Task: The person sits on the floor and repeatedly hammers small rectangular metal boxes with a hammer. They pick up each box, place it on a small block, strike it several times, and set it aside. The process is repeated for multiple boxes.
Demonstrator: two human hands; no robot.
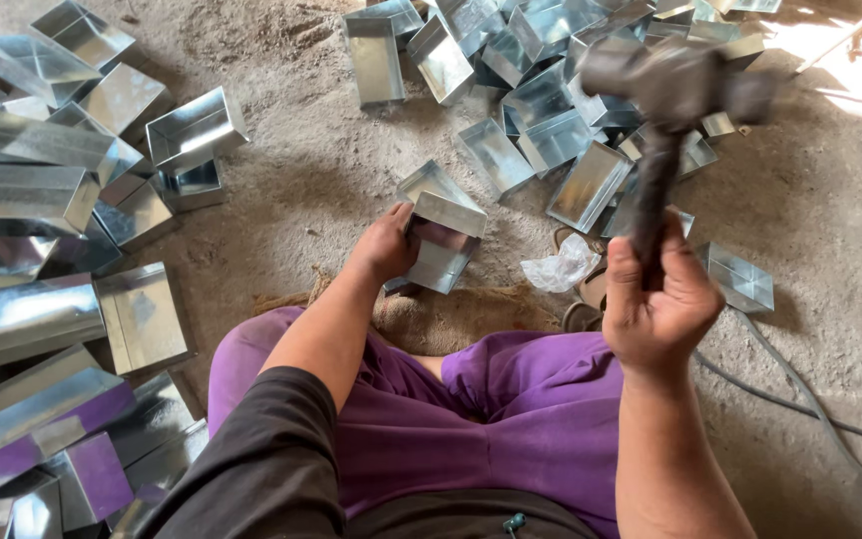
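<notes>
Head view looks down on a person sitting on a dirt floor (pixel 311 170) in purple trousers (pixel 511 409). Left hand (pixel 383 245) is closed around the left edge of a shiny metal tray (pixel 443 240), which stands tilted on a scrap of sacking (pixel 451 319) just in front of the knees. Right hand (pixel 656 299) is raised and wrapped tight round the handle of a hammer (pixel 662 110), its blurred head well above the tray and to the right. Sharp-edged trays lie heaped on the left (pixel 42 200) and at the far side (pixel 541 90), leaving an open strip of floor between them. A crumpled plastic bag (pixel 561 268) sits just right of the held tray, and a cable (pixel 800 399) runs along the near right.
</notes>
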